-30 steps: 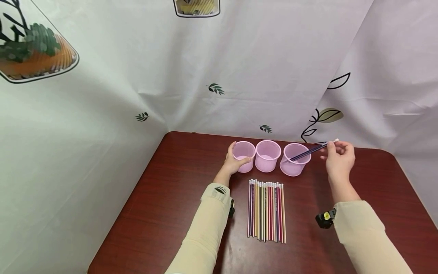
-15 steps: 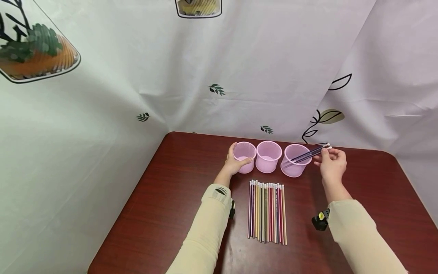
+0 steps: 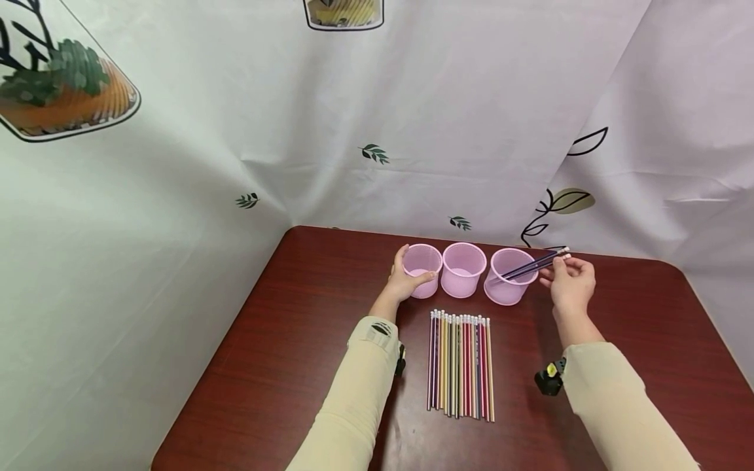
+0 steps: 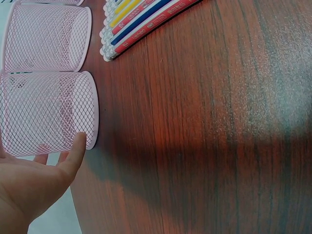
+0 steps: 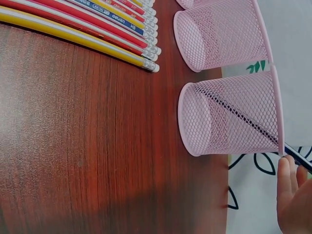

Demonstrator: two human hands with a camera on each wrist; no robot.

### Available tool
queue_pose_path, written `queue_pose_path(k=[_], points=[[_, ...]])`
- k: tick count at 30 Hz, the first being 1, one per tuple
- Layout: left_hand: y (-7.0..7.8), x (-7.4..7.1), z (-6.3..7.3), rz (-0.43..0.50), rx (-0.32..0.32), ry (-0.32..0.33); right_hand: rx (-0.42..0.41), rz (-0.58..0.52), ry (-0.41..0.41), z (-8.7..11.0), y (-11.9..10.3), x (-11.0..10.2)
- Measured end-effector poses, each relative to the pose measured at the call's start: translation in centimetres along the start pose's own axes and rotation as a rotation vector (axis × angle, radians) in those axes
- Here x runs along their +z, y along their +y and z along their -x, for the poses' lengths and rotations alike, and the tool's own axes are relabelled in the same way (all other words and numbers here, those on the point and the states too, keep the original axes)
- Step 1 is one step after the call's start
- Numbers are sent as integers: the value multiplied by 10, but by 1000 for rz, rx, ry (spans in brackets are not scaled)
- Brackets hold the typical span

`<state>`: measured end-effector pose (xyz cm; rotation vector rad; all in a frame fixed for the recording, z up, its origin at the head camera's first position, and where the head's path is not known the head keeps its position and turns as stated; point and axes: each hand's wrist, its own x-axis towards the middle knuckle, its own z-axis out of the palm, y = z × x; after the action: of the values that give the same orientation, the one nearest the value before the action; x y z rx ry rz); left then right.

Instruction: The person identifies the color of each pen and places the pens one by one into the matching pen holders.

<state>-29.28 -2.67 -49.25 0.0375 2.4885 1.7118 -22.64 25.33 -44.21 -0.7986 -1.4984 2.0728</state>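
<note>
Three pink mesh pencil cups stand in a row near the table's back edge. My left hand [image 3: 402, 282] grips the left cup [image 3: 432, 288], its thumb across the front; in the left wrist view the thumb [image 4: 76, 151] lies against the mesh. My right hand [image 3: 573, 286], beside the right cup [image 3: 505, 292], holds dark pencils [image 3: 533, 266] near their white eraser ends. They lean over that cup's rim with their lower ends inside. In the right wrist view a dark pencil [image 5: 234, 111] shows slanting through the mesh. The middle cup [image 3: 461, 284] has no hand on it.
Several pencils [image 3: 459, 366] in purple, yellow, red and blue lie side by side in front of the cups, erasers toward them. The dark red table [image 3: 283, 366] backs onto a white patterned cloth [image 3: 318, 170]. A camera [image 3: 550, 378] sits at the right wrist.
My right hand has moved left toward the right cup, and the dark pencils have slid further into it. The left hand has stayed on the left cup.
</note>
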Motion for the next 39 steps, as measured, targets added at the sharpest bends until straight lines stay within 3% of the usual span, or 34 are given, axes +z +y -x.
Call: queue_pose_path(k=[15, 18, 22, 25, 27, 29, 34, 39], points=[[0, 2, -1, -9, 6, -11, 59, 25, -22, -4, 0, -7], [0, 2, 0, -10, 5, -12, -17, 44, 55, -1, 1, -7], [0, 2, 0, -15, -2, -16, -267, 18, 113, 13, 4, -3], [-1, 1, 0, -16, -3, -17, -448, 9, 2, 28, 9, 0], [-1, 1, 0, -15, -2, -16, -498, 52, -112, 37, 16, 1], [-1, 0, 1, -15, 1, -15, -490, 157, -223, 44, 26, 0], [0, 0, 2, -10, 6, -12, -366, 502, -475, 49, 54, -3], [1, 1, 2, -11, 4, -13, -379, 821, -632, 48, 76, -8]])
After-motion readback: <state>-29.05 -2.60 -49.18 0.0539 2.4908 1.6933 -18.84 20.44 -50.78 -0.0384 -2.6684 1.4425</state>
